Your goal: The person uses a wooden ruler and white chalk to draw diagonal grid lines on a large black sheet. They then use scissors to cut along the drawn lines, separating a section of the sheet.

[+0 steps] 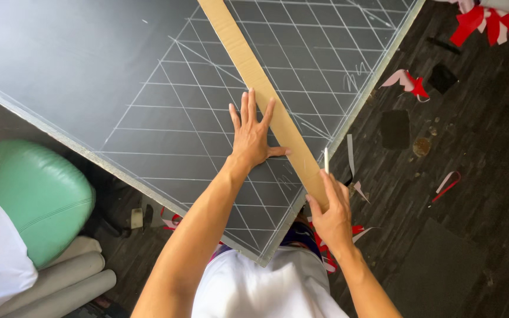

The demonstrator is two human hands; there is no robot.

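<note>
A long tan cardboard strip (248,62) lies diagonally across a dark grey board (89,70) marked with a white chalk grid. My left hand (251,132) presses flat on the strip and board, fingers spread. My right hand (331,209) sits at the strip's near end by the board's edge and grips a thin white chalk stick (326,159) that points up along the strip's right side.
A green padded seat (30,194) and grey rolls (66,282) are at the lower left. The dark wooden floor (472,176) at the right carries red and white scraps (490,23), dark offcuts (396,128) and a dark sheet (443,271).
</note>
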